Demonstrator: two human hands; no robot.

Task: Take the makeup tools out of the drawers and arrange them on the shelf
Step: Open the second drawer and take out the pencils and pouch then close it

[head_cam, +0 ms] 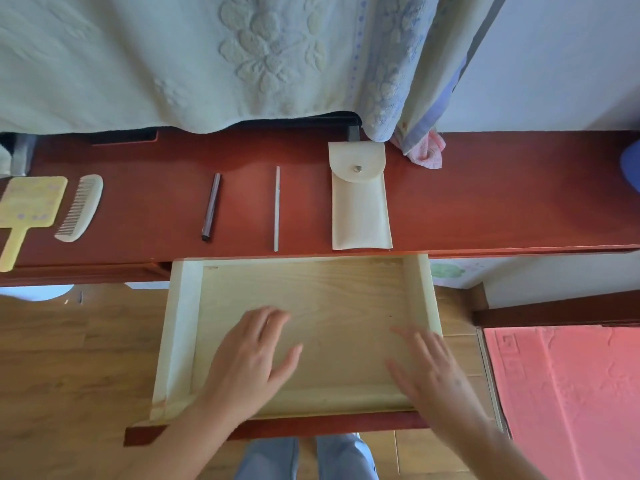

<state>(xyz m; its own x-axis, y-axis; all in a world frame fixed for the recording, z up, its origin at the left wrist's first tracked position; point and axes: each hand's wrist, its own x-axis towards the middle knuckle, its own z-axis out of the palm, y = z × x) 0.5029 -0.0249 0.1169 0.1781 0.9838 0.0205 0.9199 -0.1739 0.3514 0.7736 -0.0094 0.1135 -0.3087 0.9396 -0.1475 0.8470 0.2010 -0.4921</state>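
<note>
A light wooden drawer (180, 323) is pulled out below the red-brown shelf (502, 202); nothing lies inside it. My left hand (249, 362) hovers over the drawer's near left part, fingers apart, holding nothing. Over the near right part is my right hand (429, 372), blurred, fingers spread, holding nothing. On the shelf lie, from left to right, a yellow hand mirror (29, 206), a cream comb (80, 206), a dark pencil-like stick (211, 206), a thin pale stick (276, 208) and a cream snap pouch (360, 202).
A pale quilted cloth (207, 64) hangs over the back of the shelf, with a pink cloth (427, 154) bunched at its right end. A red mat (561, 393) lies on the wooden floor to the right. The drawer's red front (311, 427) is nearest me.
</note>
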